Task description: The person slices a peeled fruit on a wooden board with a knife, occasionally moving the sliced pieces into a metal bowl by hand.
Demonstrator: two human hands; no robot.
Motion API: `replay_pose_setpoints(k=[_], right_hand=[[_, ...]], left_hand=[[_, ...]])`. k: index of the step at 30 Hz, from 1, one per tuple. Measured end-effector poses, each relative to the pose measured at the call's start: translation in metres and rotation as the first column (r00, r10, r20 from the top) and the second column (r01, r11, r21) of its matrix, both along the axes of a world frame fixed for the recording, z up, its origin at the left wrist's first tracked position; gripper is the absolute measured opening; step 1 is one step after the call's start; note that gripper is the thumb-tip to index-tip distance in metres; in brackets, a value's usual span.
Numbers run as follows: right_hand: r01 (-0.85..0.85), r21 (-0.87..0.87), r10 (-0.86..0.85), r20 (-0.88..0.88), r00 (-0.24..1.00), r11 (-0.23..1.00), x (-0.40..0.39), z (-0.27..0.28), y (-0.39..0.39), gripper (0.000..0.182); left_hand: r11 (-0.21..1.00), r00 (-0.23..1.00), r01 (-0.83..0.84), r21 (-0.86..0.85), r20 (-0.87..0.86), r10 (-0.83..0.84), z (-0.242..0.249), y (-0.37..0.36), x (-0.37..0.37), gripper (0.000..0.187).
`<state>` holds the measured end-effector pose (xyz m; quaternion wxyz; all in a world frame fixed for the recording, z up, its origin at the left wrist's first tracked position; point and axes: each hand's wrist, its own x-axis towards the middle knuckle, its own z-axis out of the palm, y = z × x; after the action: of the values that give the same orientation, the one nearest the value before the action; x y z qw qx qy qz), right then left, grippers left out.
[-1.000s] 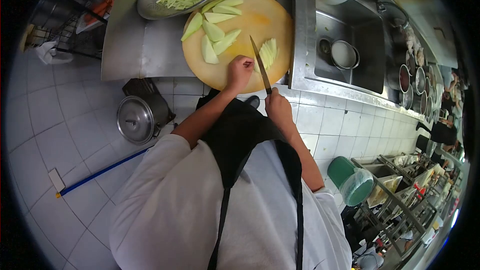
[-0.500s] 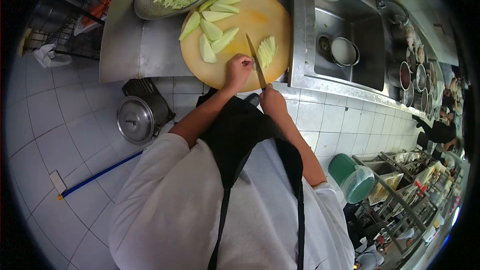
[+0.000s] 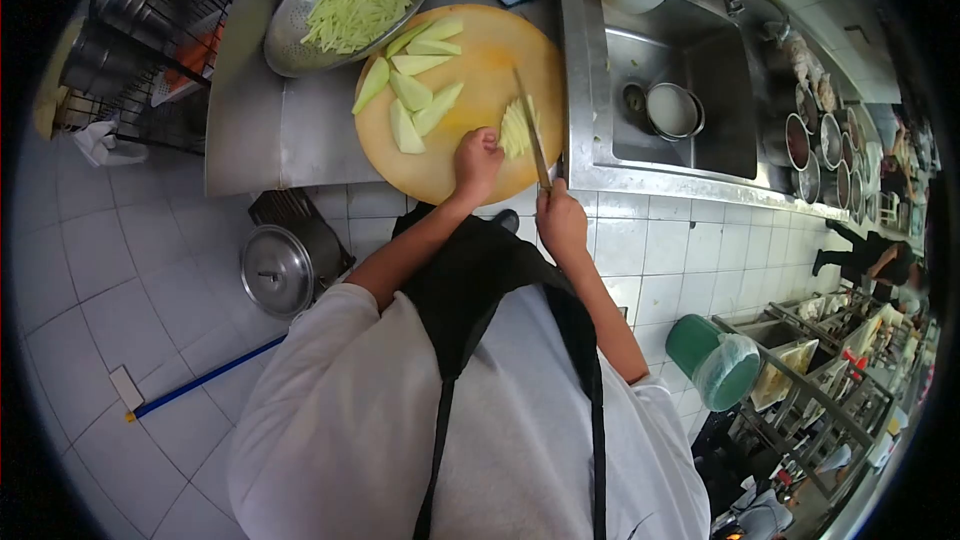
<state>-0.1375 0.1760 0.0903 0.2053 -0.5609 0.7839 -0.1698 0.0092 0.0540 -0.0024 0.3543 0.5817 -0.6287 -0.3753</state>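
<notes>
The right hand (image 3: 563, 223) is gripping a knife (image 3: 532, 125), apparently gathering slices (image 3: 513, 132) on the cutting board (image 3: 490, 40) beside the curled left hand (image 3: 478, 166), contents unclear.

No text, label, brand, number or sign can be read anywhere in the scene, near or far, left or right.

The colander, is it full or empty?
Partly full: pale green strips lie heaped in the colander, with bare metal showing around them.
</notes>
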Motion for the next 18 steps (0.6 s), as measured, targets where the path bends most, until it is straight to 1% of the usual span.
replay_pose_setpoints(k=[2, 5, 6, 8, 9, 11, 12, 13, 14, 15, 16, 17, 18], right_hand=[[0.087, -0.031, -0.087, 0.000, 0.996, 0.996, -0.005, -0.006, 0.003, 0.025], [0.136, 0.022, -0.136, 0.015, 0.991, 0.991, -0.012, -0.011, 0.006, 0.025], [0.130, 0.024, -0.131, 0.046, 0.990, 0.991, -0.013, -0.013, 0.006, 0.025], [0.113, 0.025, -0.115, 0.105, 0.988, 0.993, -0.015, -0.022, 0.007, 0.026], [0.127, 0.025, -0.129, 0.177, 0.976, 0.992, -0.016, -0.033, 0.008, 0.027], [0.150, 0.028, -0.151, 0.318, 0.936, 0.988, -0.019, -0.074, 0.015, 0.027], [0.174, 0.082, -0.192, 0.481, 0.855, 0.981, -0.019, -0.078, 0.015, 0.027], [0.200, 0.145, -0.247, 0.618, 0.746, 0.969, -0.019, -0.082, 0.016, 0.028], [0.185, 0.247, -0.307, 0.704, 0.641, 0.951, -0.019, -0.086, 0.019, 0.028], [0.153, 0.345, -0.372, 0.767, 0.522, 0.926, -0.016, -0.073, 0.019, 0.029], [0.131, 0.394, -0.410, 0.804, 0.431, 0.910, -0.011, -0.054, 0.018, 0.029], [0.125, 0.375, -0.390, 0.809, 0.441, 0.919, -0.006, -0.058, 0.018, 0.029], [0.118, 0.354, -0.368, 0.813, 0.451, 0.928, -0.001, -0.059, 0.017, 0.029]], left_hand=[[0.999, 0.999, -0.040, 0.017, 0.007, 0.040, 0.005, 0.000, -0.005, 0.039], [1.000, 0.993, 0.001, 0.006, 0.116, -0.002, 0.010, -0.006, -0.012, 0.048], [0.999, 0.972, 0.034, 0.011, 0.231, -0.035, 0.020, -0.007, -0.016, 0.052], [0.996, 0.889, 0.090, 0.028, 0.448, -0.093, 0.053, -0.012, -0.027, 0.061], [0.994, 0.880, 0.098, 0.046, 0.463, -0.108, 0.063, -0.014, -0.033, 0.063], [0.991, 0.860, 0.108, 0.082, 0.492, -0.135, 0.074, -0.020, -0.044, 0.066], [0.989, 0.849, 0.130, 0.067, 0.508, -0.146, 0.073, -0.022, -0.048, 0.066], [0.987, 0.838, 0.152, 0.054, 0.523, -0.158, 0.072, -0.024, -0.051, 0.067], [0.984, 0.826, 0.175, 0.045, 0.537, -0.172, 0.069, -0.025, -0.054, 0.067], [0.985, 0.837, 0.175, 0.007, 0.525, -0.153, 0.063, -0.027, -0.056, 0.066], [0.984, 0.848, 0.174, -0.028, 0.513, -0.135, 0.057, -0.029, -0.057, 0.065], [0.983, 0.858, 0.172, -0.062, 0.500, -0.118, 0.050, -0.030, -0.058, 0.064], [0.985, 0.863, 0.169, -0.044, 0.489, -0.126, 0.050, -0.031, -0.058, 0.061]])
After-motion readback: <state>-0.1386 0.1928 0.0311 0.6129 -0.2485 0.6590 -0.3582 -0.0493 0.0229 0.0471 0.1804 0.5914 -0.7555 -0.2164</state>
